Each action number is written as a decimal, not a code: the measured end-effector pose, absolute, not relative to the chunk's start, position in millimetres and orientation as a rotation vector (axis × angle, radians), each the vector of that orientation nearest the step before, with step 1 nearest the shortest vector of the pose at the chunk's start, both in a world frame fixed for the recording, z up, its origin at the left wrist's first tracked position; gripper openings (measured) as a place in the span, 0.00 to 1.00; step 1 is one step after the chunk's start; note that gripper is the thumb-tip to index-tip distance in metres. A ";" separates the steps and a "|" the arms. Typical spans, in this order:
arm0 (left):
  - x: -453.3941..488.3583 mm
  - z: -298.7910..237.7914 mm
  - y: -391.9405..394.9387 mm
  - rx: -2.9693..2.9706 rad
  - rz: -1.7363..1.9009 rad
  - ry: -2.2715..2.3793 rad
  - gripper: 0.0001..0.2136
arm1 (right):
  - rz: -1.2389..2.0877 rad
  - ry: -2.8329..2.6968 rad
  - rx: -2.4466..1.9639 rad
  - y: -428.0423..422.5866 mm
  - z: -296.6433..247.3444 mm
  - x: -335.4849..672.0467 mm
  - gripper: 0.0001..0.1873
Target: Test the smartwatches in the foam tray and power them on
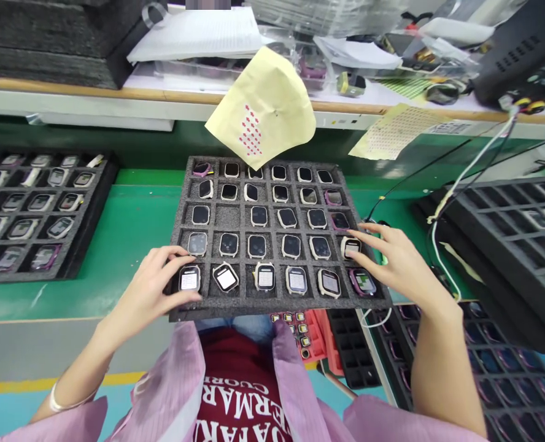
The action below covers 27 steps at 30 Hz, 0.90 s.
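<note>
Foam tray (227, 217) at frame centre is being overlapped by left hand (155, 281) and right hand (399, 261), fingers splayed inward; whether it is being grasped cannot be told.

A green bench (139, 212) carries a compartmented dark foam tray (227, 217) at the centre of the dial, its near side at the bench's front edge. At nine o'clock another foam tray (91, 222) rests flat; at three, a stack of foam trays (496, 261). A wood-edged shelf (162, 95) at twelve holds black foam blocks (56, 46) at ten, papers (199, 34) towards eleven and a dark device (521, 58) at two.
</note>
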<state>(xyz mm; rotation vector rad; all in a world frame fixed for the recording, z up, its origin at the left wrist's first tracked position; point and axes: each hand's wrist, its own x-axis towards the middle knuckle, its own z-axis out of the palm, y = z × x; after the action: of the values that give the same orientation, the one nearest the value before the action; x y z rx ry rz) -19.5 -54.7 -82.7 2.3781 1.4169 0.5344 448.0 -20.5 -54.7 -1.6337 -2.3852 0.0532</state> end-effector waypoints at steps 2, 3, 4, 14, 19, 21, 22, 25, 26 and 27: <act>-12.8 -81.9 -45.8 2.447 0.559 1.521 0.16 | 0.031 -2.415 -1.608 -17.3 -50.6 429.7 0.20; -7.6 -82.3 -40.5 2.489 0.540 1.585 0.15 | 0.072 -2.459 -1.582 -15.0 -50.7 419.2 0.19; -1.6 -83.3 -35.1 2.529 0.485 1.638 0.14 | 0.124 -2.510 -1.563 -12.8 -52.2 408.9 0.19; 13.6 -92.5 -12.9 2.170 0.630 1.652 0.11 | 0.420 -2.061 -1.760 -6.8 -73.9 380.4 0.25; 19.7 -77.1 -21.9 1.464 1.125 1.248 0.08 | 0.823 -1.563 -1.416 -19.7 -52.0 358.3 0.14; 28.8 -66.9 -27.4 1.112 1.162 1.042 0.09 | 1.065 -1.257 -1.237 -27.8 -45.1 339.4 0.09; 34.0 -61.7 -30.2 0.989 1.137 0.949 0.10 | 1.158 -1.138 -1.181 -31.6 -43.2 329.1 0.08; 50.6 -50.7 -38.8 0.772 1.014 0.768 0.15 | 1.382 -0.965 -1.126 -40.4 -42.7 300.2 0.10; 56.0 -49.2 -41.6 0.722 0.979 0.743 0.16 | 1.476 -0.941 -1.108 -42.5 -43.5 292.4 0.12; 61.1 -49.0 -44.5 0.681 0.951 0.734 0.17 | 1.580 -0.917 -1.085 -44.5 -44.5 286.0 0.14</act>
<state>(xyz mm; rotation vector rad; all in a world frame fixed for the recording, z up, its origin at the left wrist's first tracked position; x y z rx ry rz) 61.1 -44.5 -49.0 0.6811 0.7335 0.9508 286.0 -44.5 -44.5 -1.0848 -0.9173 1.5803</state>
